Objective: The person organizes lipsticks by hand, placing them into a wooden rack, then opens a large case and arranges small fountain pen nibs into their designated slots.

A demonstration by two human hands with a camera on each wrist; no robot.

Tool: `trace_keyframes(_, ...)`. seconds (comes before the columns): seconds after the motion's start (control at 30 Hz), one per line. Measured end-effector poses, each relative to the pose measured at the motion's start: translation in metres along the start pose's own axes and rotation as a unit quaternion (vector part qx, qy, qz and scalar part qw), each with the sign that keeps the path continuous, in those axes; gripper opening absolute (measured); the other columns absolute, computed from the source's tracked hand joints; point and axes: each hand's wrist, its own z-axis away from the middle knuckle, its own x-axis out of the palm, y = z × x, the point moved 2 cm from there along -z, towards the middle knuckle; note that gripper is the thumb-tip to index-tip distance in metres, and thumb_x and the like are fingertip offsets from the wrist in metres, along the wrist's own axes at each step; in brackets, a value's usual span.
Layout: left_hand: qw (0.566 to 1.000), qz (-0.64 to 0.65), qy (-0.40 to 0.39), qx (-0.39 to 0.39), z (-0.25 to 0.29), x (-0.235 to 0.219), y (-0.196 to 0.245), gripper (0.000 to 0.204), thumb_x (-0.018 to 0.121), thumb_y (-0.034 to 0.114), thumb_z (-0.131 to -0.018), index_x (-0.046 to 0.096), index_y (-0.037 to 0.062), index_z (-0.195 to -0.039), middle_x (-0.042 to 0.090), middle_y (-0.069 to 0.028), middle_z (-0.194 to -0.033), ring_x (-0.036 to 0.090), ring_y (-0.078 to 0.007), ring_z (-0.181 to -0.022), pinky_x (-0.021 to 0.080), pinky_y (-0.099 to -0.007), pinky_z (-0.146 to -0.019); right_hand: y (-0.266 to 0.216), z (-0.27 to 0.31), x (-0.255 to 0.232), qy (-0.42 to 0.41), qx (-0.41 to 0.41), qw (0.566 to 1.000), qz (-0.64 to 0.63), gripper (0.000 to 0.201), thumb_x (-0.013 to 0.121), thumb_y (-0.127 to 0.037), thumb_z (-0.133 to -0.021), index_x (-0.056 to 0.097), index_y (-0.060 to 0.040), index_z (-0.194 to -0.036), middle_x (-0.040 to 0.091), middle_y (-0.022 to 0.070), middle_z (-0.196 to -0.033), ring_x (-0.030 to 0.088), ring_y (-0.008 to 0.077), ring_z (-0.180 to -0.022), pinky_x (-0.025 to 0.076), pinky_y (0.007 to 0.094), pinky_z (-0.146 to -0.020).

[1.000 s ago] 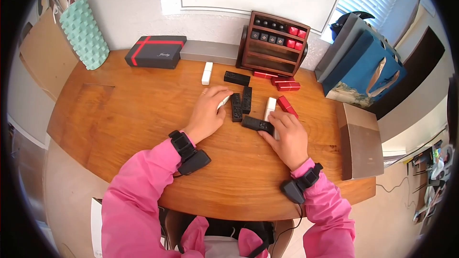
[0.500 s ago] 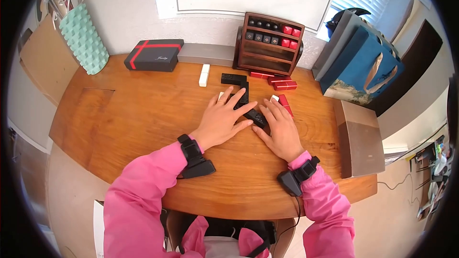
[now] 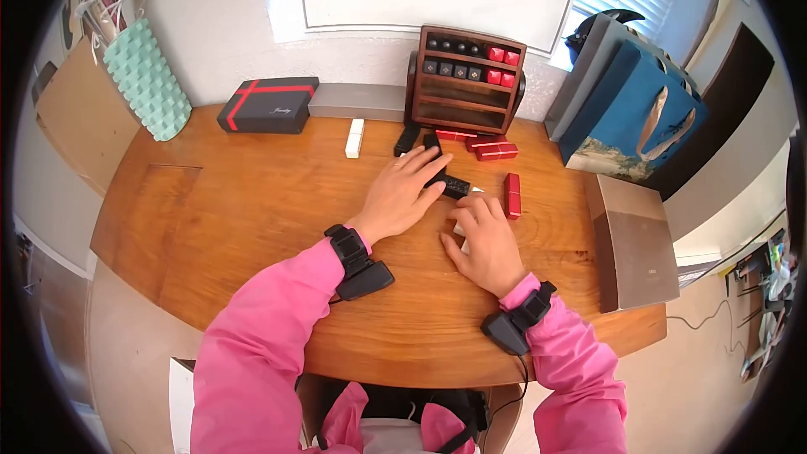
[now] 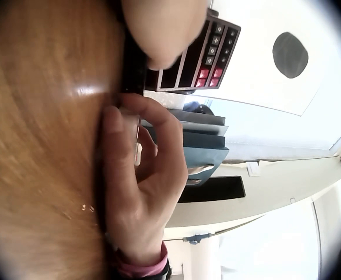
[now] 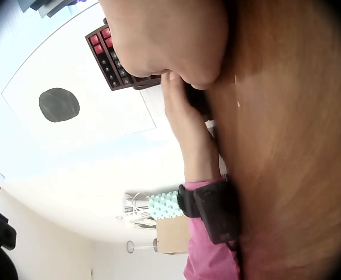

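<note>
My left hand [image 3: 399,195] lies over several black lipstick tubes, fingers straight and spread, touching them. One black lipstick tube [image 3: 456,187] shows past its fingertips on the right, and another [image 3: 407,141] lies beyond them near the rack. My right hand [image 3: 487,245] has its fingers bent over the table, with a white lipstick tube [image 3: 465,245] pinched between thumb and forefinger; most of that tube is hidden. In the left wrist view the right hand's thumb and forefinger [image 4: 153,116] close around it. A red lipstick tube [image 3: 513,196] lies just beyond the right hand.
A wooden rack [image 3: 464,92] at the back holds black and red lipstick tubes in its upper rows. Red tubes [image 3: 496,151] lie before it, a white tube [image 3: 355,139] to its left. A dark gift box [image 3: 267,106], blue bag [image 3: 630,109] and brown box [image 3: 635,244] stand around.
My left hand has let go of a white tube and spread over the black tubes, which have shifted away toward the rack. The red tube beside my right hand has turned straighter.
</note>
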Motion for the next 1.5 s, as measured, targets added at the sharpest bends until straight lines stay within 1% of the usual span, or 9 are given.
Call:
trace_keyframes(0.07, 0.983, 0.184, -0.003, -0.014, -0.002, -0.003, -0.001, 0.05, 0.05, 0.031, -0.105, 0.045, 0.0139, -0.152, 0.042, -0.0149, -0.156, 0.039, -0.0332, -0.144, 0.03, -0.0421, -0.119, 0.0, 0.0, -0.003, 0.005, 0.002, 1.0, 0.002, 0.029, 0.076, -0.018, -0.082, 0.062, -0.0019, -0.102, 0.06, 0.0157, -0.114, 0.053, 0.0377, -0.118, 0.046, 0.0452, -0.099)
trace_keyframes(0.27, 0.921, 0.372, 0.022, -0.116, 0.0, -0.003, -0.009, 0.052, 0.041, 0.029, -0.109, 0.037, 0.0021, -0.154, 0.04, -0.0159, -0.158, 0.034, -0.0259, -0.149, 0.026, -0.037, -0.121, -0.002, 0.001, -0.005, 0.003, 0.035, 0.999, 0.019, 0.035, 0.075, -0.023, -0.083, 0.066, -0.002, -0.109, 0.062, 0.0135, -0.116, 0.053, 0.0347, -0.119, 0.046, 0.046, -0.099)
trace_keyframes(0.57, 0.88, 0.463, 0.015, -0.107, 0.011, -0.005, -0.005, 0.056, 0.047, 0.008, -0.101, 0.032, 0.0005, -0.155, 0.036, -0.0153, -0.16, 0.034, -0.0257, -0.149, 0.032, -0.0377, -0.119, 0.007, 0.001, 0.002, -0.013, 0.069, 0.997, 0.043, 0.065, 0.072, -0.033, -0.086, 0.053, -0.0054, -0.142, 0.054, 0.0146, -0.139, 0.046, 0.0346, -0.131, 0.039, 0.0446, -0.11)
trace_keyframes(0.83, 0.943, 0.316, -0.002, -0.101, 0.017, -0.003, -0.002, 0.043, 0.058, -0.001, -0.093, 0.058, 0.0033, -0.135, 0.064, -0.0146, -0.13, 0.059, -0.0244, -0.124, 0.048, -0.0381, -0.103, 0.01, 0.002, 0.001, -0.004, 0.075, 0.997, 0.016, 0.066, 0.072, -0.032, -0.086, 0.051, -0.0014, -0.14, 0.055, 0.0172, -0.137, 0.046, 0.0362, -0.133, 0.037, 0.0458, -0.113)
trace_keyframes(0.97, 0.957, 0.251, 0.07, -0.128, 0.018, -0.002, -0.009, 0.028, 0.062, 0.002, -0.092, 0.068, 0.0029, -0.12, 0.071, -0.012, -0.11, 0.064, -0.0242, -0.108, 0.052, -0.0371, -0.09, 0.002, 0.0, -0.006, -0.016, 0.077, 0.997, 0.012, 0.051, 0.074, -0.029, -0.083, 0.058, -0.0017, -0.123, 0.06, 0.0154, -0.117, 0.053, 0.0354, -0.116, 0.042, 0.0453, -0.101)
trace_keyframes(1.1, 0.974, 0.186, 0.076, -0.108, 0.021, -0.016, -0.009, 0.02, 0.064, 0.008, -0.092, 0.071, 0.0029, -0.11, 0.07, -0.0136, -0.108, 0.06, -0.0334, -0.105, 0.048, -0.0417, -0.09, 0.0, 0.003, -0.004, -0.048, 0.041, 0.998, 0.017, 0.037, 0.075, -0.029, -0.082, 0.063, -0.0044, -0.108, 0.059, 0.0128, -0.106, 0.055, 0.033, -0.105, 0.043, 0.0432, -0.09)
trace_keyframes(1.2, 0.983, 0.116, 0.111, -0.087, 0.03, -0.025, -0.011, 0.021, 0.067, 0.008, -0.091, 0.071, 0.0033, -0.112, 0.069, -0.0123, -0.095, 0.062, -0.0288, -0.089, 0.05, -0.0392, -0.077, -0.01, 0.003, -0.007, -0.042, -0.026, 0.999, -0.023, 0.034, 0.075, -0.03, -0.082, 0.064, -0.0053, -0.104, 0.059, 0.0119, -0.106, 0.055, 0.0327, -0.105, 0.042, 0.0433, -0.09)
trace_keyframes(1.33, 0.981, 0.101, 0.102, -0.129, 0.045, -0.041, -0.008, 0.015, 0.068, 0.012, -0.09, 0.07, 0.0024, -0.102, 0.068, -0.0129, -0.094, 0.064, -0.0315, -0.094, 0.051, -0.0403, -0.078, -0.02, 0.004, -0.007, -0.067, -0.056, 0.994, -0.068, 0.035, 0.075, -0.031, -0.082, 0.065, -0.0055, -0.105, 0.059, 0.0108, -0.107, 0.055, 0.0318, -0.106, 0.042, 0.0426, -0.091)
trace_keyframes(1.5, 0.981, 0.168, 0.005, -0.1, 0.059, -0.049, 0.002, 0.013, 0.076, 0.013, -0.085, 0.073, 0.0038, -0.093, 0.06, -0.0045, -0.074, 0.052, -0.0156, -0.057, 0.043, -0.0306, -0.054, -0.019, 0.006, -0.004, -0.114, -0.073, 0.985, -0.104, 0.044, 0.075, -0.033, -0.083, 0.065, -0.0059, -0.116, 0.06, 0.0107, -0.128, 0.052, 0.0299, -0.125, 0.04, 0.0457, -0.103)
